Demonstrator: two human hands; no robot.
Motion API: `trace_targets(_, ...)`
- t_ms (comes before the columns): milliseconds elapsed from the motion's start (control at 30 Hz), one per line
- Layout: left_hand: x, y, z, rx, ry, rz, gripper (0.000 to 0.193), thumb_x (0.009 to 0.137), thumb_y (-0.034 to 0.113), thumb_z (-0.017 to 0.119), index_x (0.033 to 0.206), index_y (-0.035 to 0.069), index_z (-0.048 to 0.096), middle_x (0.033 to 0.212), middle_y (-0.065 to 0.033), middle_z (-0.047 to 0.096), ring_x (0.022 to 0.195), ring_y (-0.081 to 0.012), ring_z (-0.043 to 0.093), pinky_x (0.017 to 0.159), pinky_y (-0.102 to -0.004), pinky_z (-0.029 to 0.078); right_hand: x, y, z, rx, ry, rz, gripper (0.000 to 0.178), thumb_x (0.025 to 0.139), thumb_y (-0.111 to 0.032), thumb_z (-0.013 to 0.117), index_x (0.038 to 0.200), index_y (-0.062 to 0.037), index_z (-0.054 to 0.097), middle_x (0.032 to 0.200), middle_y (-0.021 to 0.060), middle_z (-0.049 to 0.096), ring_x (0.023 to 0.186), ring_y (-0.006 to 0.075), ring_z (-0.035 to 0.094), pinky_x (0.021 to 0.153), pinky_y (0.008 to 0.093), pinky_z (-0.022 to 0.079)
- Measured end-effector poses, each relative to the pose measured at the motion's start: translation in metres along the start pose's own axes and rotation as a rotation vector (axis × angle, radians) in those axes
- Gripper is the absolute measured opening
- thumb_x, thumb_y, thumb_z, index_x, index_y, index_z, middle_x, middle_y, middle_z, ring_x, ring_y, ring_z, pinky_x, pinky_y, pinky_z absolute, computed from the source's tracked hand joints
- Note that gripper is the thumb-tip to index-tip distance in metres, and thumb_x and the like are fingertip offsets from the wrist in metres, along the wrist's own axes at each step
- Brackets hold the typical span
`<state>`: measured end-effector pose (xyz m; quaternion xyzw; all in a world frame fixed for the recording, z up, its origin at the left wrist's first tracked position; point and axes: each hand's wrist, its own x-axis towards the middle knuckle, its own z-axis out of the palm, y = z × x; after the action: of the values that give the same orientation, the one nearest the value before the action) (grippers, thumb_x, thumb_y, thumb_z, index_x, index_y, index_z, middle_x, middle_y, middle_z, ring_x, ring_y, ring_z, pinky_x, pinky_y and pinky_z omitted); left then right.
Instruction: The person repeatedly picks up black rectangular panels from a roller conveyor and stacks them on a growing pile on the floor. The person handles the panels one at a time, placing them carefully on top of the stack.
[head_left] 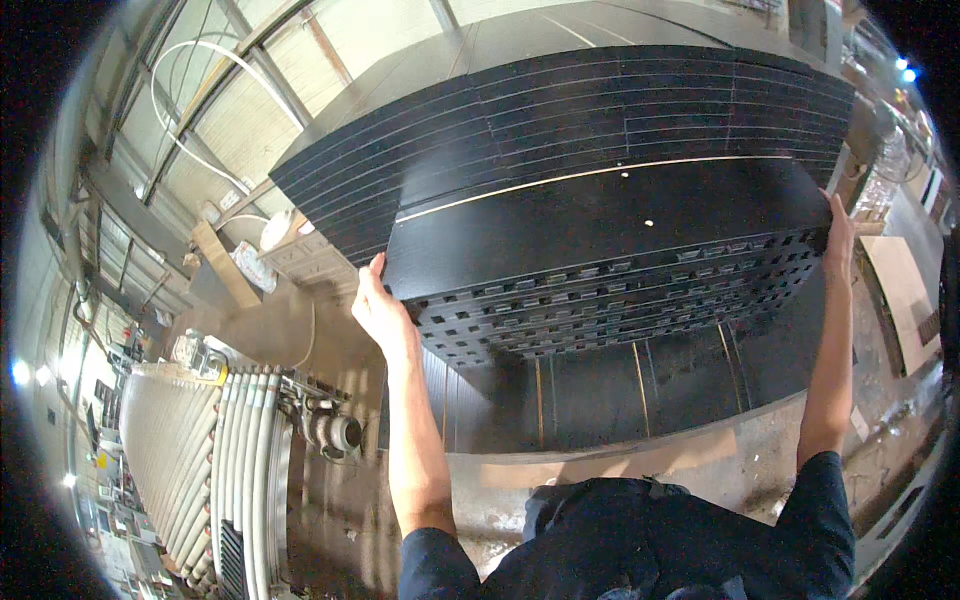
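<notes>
A long black panel (560,225) lies on top of a pile of similar panels (600,300), whose near edges show rows of square notches. My left hand (385,310) is closed at the panel's left end, a finger raised along its edge. At the opposite end my right hand (838,235) presses against the corner, its fingers partly hidden behind the edge. Two small pale specks (649,223) sit on the dark top face. A thin light strip (600,181) runs along the panel's far side.
A taller stack of black boards (560,110) rises behind the pile. More black boards (590,392) form the low layer nearest me. To the left stands a roller conveyor (245,440) beside a motor (340,433). Pale sheets (898,295) lean at the right.
</notes>
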<state>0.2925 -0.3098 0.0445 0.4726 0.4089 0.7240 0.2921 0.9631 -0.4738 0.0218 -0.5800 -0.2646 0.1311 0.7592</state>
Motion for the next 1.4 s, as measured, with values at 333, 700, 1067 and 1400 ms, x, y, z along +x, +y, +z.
trace_targets(333,0.011,0.008,-0.015,-0.101,-0.124,-0.341,0.023,0.094,0.016,0.060,0.095,-0.005,0.068,0.090,-0.0055,0.066,0.080,-0.0145,0.058,0.079,-0.0317,0.046,-0.016,-0.014,0.004,-0.133,0.109,0.092,0.049,0.093,-0.041,0.059,0.107,0.0053,0.067,0.099,0.0076,0.067,0.087,0.0181,0.059,0.082,0.0348,0.045)
trace_targets(700,0.005,0.006,-0.004,-0.004,0.029,-0.108,0.038,0.099,0.027,0.055,0.108,-0.008,0.065,0.101,-0.0103,0.066,0.092,-0.0203,0.060,0.086,-0.0362,0.047,-0.022,-0.014,0.013,-0.058,0.254,-0.256,0.044,0.096,-0.037,0.055,0.103,0.0044,0.068,0.098,0.0089,0.066,0.093,0.0188,0.057,0.087,0.0326,0.043)
trace_targets(1067,-0.098,0.090,-0.014,0.608,-0.143,0.577,0.026,0.096,0.004,0.053,0.119,-0.005,0.062,0.127,-0.0193,0.061,0.114,-0.0240,0.060,0.097,-0.0331,0.047,-0.188,-0.017,0.094,-0.005,0.094,-0.766,0.039,0.104,-0.017,0.042,0.136,0.0036,0.049,0.141,0.0158,0.050,0.126,0.0261,0.051,0.105,0.0399,0.043)
trace_targets(1400,-0.161,0.245,-0.098,0.329,-0.626,0.797,0.019,0.086,0.019,0.065,0.090,0.001,0.068,0.094,-0.0151,0.072,0.081,-0.0260,0.071,0.080,-0.0382,0.058,-0.410,-0.014,0.234,0.131,-1.058,-0.509,0.026,0.094,-0.006,0.047,0.114,0.0041,0.059,0.099,0.0157,0.067,0.085,0.0227,0.063,0.078,0.0350,0.050)
